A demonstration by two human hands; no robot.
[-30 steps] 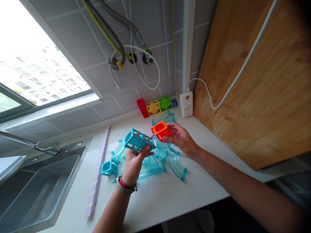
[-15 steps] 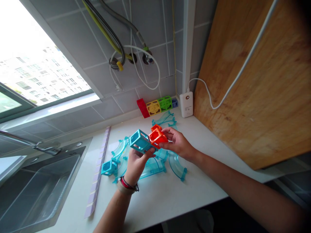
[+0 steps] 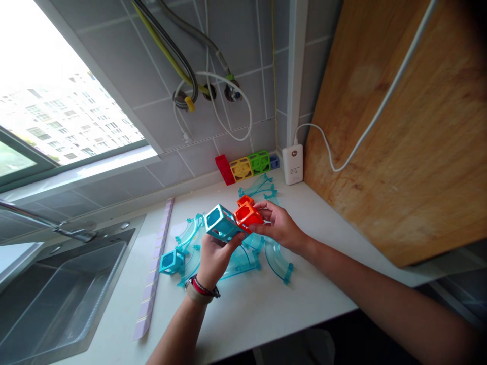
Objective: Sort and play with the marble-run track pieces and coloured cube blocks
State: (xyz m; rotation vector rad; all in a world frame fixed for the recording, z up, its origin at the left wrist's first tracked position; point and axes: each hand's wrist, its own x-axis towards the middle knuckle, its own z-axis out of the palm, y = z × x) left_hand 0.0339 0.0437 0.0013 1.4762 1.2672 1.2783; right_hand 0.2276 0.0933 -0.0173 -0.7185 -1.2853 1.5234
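My left hand [image 3: 216, 256] is closed round a blue open-frame block [image 3: 221, 223], held above the counter with its square opening facing up and left. My right hand [image 3: 279, 227] grips an orange block [image 3: 248, 215] between thumb and fingers, and that block touches the right end of the blue one. A smaller orange piece [image 3: 245, 200] shows just behind it. Under and around my hands lie several clear blue track pieces, among them a curved one [image 3: 278, 261] at the right. A separate blue block [image 3: 172, 261] sits at the left.
Red [image 3: 225, 170], yellow [image 3: 241, 168] and green blocks [image 3: 260, 162] stand in a row along the wall. A white box with a cable [image 3: 293, 165] is in the corner. The sink [image 3: 95, 289] is left, beyond a lilac strip [image 3: 154, 268]; a wooden panel [image 3: 399, 126] rises right.
The blue block has turned slightly in my left hand, still against the orange one. My right hand keeps its grip. The whole view has shifted very little.
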